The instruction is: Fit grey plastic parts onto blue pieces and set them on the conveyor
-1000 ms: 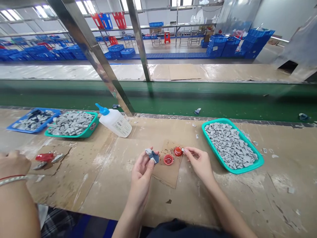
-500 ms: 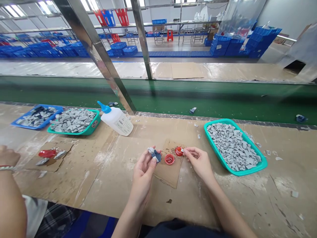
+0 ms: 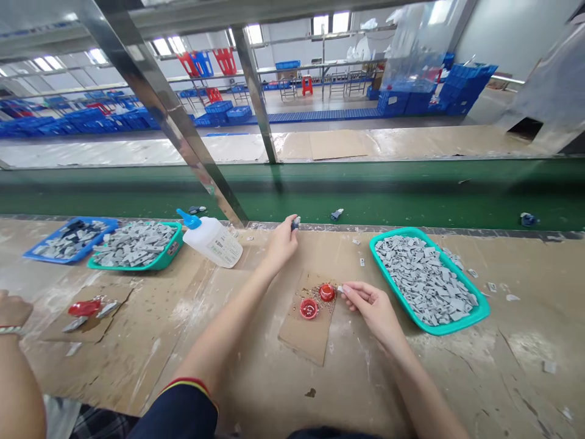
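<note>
My left hand [image 3: 283, 241] is stretched forward to the far edge of the bench, by the green conveyor belt [image 3: 365, 195], and pinches a small grey and dark blue part [image 3: 295, 223]. My right hand [image 3: 372, 305] stays low on the bench, its fingers pinched on a small grey piece [image 3: 340, 289] held at the nearer of two red caps [image 3: 327, 292]. The other red cap [image 3: 309, 308] lies beside it on a scrap of cardboard [image 3: 304, 332]. A green tray [image 3: 475, 317] of grey pieces stands to the right of that hand.
A white glue bottle [image 3: 212, 239] with a blue nozzle lies left of my left hand. Further left stand another green tray [image 3: 169, 250] and a blue tray [image 3: 34, 255] of parts. Another person's arm [image 3: 13, 353] is at the left edge. Loose parts lie on the belt.
My left hand has reached forward from beside the red caps to the bench's far edge, carrying the grey and blue part. My right hand has stayed at the caps.
</note>
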Tool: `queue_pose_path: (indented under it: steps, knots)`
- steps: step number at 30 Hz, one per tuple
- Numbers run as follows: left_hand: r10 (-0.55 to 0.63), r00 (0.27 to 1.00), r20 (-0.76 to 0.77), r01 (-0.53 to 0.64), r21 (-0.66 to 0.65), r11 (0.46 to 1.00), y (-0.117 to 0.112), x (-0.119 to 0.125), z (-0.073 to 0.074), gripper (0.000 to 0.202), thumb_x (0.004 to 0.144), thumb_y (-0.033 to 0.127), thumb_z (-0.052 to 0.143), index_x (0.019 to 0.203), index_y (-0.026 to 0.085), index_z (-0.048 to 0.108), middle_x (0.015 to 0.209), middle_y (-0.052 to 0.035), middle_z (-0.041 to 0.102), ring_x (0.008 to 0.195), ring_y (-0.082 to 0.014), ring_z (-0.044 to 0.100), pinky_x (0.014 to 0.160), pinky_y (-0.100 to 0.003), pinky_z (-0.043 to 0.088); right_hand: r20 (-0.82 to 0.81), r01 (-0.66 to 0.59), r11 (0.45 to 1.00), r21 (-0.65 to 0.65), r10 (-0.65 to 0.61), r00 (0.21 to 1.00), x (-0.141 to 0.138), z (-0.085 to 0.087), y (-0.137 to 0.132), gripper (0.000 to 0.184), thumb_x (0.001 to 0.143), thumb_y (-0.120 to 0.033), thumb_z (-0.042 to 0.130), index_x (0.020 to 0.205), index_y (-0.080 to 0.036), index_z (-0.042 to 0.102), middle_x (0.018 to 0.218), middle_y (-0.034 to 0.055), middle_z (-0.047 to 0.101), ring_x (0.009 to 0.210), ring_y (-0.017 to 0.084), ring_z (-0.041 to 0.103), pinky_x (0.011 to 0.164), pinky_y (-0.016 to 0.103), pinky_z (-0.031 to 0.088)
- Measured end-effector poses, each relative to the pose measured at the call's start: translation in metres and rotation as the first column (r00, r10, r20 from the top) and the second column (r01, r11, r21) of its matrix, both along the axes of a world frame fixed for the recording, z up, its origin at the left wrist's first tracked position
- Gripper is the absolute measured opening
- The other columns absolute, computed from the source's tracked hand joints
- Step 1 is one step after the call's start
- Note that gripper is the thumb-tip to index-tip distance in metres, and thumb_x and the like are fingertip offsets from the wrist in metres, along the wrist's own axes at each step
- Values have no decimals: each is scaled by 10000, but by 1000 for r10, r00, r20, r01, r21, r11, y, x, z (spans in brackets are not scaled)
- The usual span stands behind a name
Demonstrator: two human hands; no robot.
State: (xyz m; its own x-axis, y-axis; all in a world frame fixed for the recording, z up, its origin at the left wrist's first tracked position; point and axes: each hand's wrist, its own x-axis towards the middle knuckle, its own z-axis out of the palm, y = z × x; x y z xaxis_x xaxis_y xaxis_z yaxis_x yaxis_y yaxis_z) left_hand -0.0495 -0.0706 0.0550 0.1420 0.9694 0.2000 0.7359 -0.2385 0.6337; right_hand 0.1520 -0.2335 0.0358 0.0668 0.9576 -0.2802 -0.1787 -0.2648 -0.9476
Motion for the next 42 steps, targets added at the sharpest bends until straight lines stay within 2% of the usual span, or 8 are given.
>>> queue_pose_path:
  steps: [6, 9, 15, 19, 24, 27, 30, 42]
  knots:
    - [-8, 988, -154, 13, 34, 999, 64, 65, 2, 366, 868, 132, 433, 1227, 101, 497, 1196, -203, 541, 1206, -309, 372, 985, -434, 295, -77, -13, 1000, 20, 14, 997, 4, 0, 2, 343, 674, -455, 719, 824, -147, 706, 744, 72, 704, 682, 167, 614, 594, 250, 457]
    - [-33, 983, -183, 30, -20, 999, 78, 92, -3, 310, 862, 248, 520, 1147, 130, 546, 1201, -150, 535, 1163, -280, 437, 957, -458, 355, -120, -24, 1000, 12, 25, 992, 6, -1, 3, 350, 663, -457, 729, 820, -145, 710, 724, 68, 705, 650, 155, 606, 582, 246, 454]
    - [-93, 992, -84, 80, -146, 986, 84, 96, -3, 323, 856, 305, 552, 1134, 139, 547, 1164, -100, 562, 1004, -219, 571, 843, -438, 478, -147, -22, 1000, 6, 23, 989, 12, 4, 1, 330, 677, -419, 733, 831, -128, 699, 738, 74, 702, 608, 128, 560, 576, 240, 438]
    - [-136, 983, 125, 157, -172, 972, 48, 73, 7, 260, 868, 269, 520, 1066, 121, 599, 1096, -124, 625, 1004, -225, 589, 872, -406, 461, -151, 1, 1000, -2, -1, 988, 17, 13, -2, 314, 688, -415, 724, 827, -135, 700, 763, 73, 702, 622, 128, 556, 589, 239, 439]
    - [-135, 894, 427, 233, -184, 955, -49, 31, 24, 321, 869, 315, 488, 1131, 147, 567, 1130, -119, 642, 1025, -208, 608, 866, -335, 481, -162, 28, 1000, 8, -27, 987, 17, 23, -7, 265, 699, -391, 722, 822, -158, 697, 781, 64, 700, 652, 127, 551, 563, 218, 430]
    - [72, 687, 723, 156, -244, 957, -105, 15, 33, 286, 766, 291, 648, 1015, 156, 607, 1023, -105, 679, 964, -217, 637, 855, -350, 493, -162, 22, 999, 30, -17, 987, 10, 33, -12, 229, 709, -369, 719, 815, -167, 693, 769, 58, 691, 655, 131, 548, 536, 214, 423]
    - [191, 559, 807, 80, -281, 956, -142, 11, 40, 251, 694, 228, 723, 921, 161, 637, 950, -90, 712, 912, -227, 664, 846, -359, 505, -158, -31, 997, 67, 41, 987, -1, 48, -18, 195, 721, -360, 710, 788, -177, 686, 736, 46, 682, 645, 135, 559, 514, 212, 417]
    - [193, 532, 824, 115, -296, 948, -172, 28, 60, 208, 634, 168, 765, 829, 160, 692, 893, -85, 740, 845, -258, 692, 733, -344, 567, -67, -113, 988, 104, 120, 990, -16, 67, -30, 173, 742, -362, 694, 791, -198, 676, 722, 23, 691, 651, 143, 600, 477, 202, 369]
